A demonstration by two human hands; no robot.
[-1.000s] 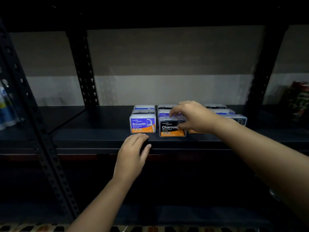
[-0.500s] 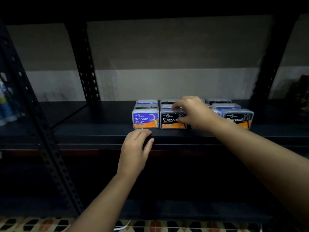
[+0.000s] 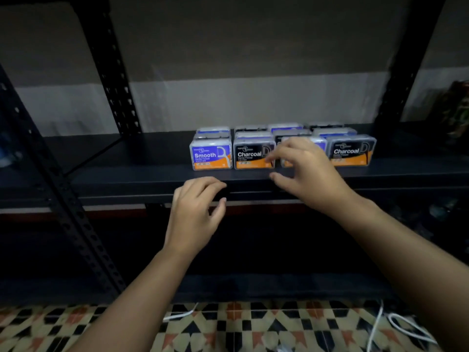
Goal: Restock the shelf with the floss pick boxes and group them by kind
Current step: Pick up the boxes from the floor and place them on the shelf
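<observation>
Several floss pick boxes stand in rows on the black shelf (image 3: pixel 127 174). In the front row a blue Smooth box (image 3: pixel 211 155) is at the left, then a black Charcoal box (image 3: pixel 253 154), a box mostly hidden behind my right hand (image 3: pixel 304 174), and another Charcoal box (image 3: pixel 351 151) at the right. My right hand hovers in front of the hidden box, fingers spread and holding nothing. My left hand (image 3: pixel 195 214) rests on the shelf's front edge with relaxed fingers, below the Smooth box.
Black perforated uprights (image 3: pixel 111 72) frame the shelf bay. A dark lower shelf (image 3: pixel 253 285) sits beneath. The patterned tile floor (image 3: pixel 228 329) carries white cables (image 3: pixel 396 326). Dim items stand at the far left (image 3: pixel 7 153) and far right (image 3: pixel 456 107).
My right hand has let go of the middle Charcoal box and drawn back toward me and rightward. The view tilted down, showing the floor. My left hand stays on the shelf edge.
</observation>
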